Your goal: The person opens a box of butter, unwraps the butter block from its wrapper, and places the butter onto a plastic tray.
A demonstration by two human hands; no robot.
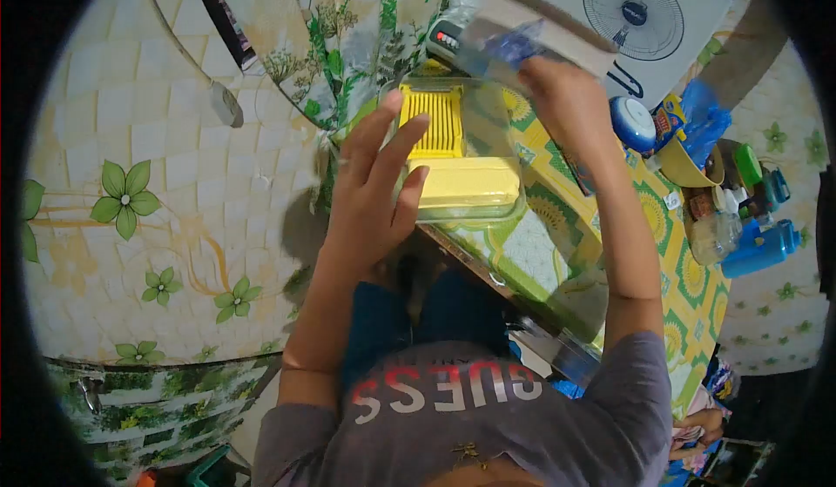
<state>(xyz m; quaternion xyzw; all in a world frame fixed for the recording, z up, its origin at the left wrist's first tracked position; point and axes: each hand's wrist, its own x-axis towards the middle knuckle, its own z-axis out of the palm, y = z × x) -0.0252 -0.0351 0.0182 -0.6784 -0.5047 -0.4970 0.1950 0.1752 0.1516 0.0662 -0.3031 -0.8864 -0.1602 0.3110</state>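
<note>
My left hand [370, 169] has its fingers apart along the left side of a clear plastic container [492, 117], with fingertips at its rim. Inside the container are a yellow ribbed piece [433, 121] with parallel slats and, nearer me, a smooth yellow block [466, 187]. Up and to the right, my right hand [566, 95] is closed, its fingers pinched at a blurred see-through plastic piece [483, 52]. A crumpled blue patch [515, 43] shows by those fingertips; motion smears its outline.
The table has a green and yellow patterned cloth [544, 252]. Behind stands a box with a fan picture [670, 17]. At right are a blue-and-white bowl [633, 124], a yellow bowl [692, 163] with packets, and a blue bottle [759, 248]. A cable with a socket [225, 102] lies left.
</note>
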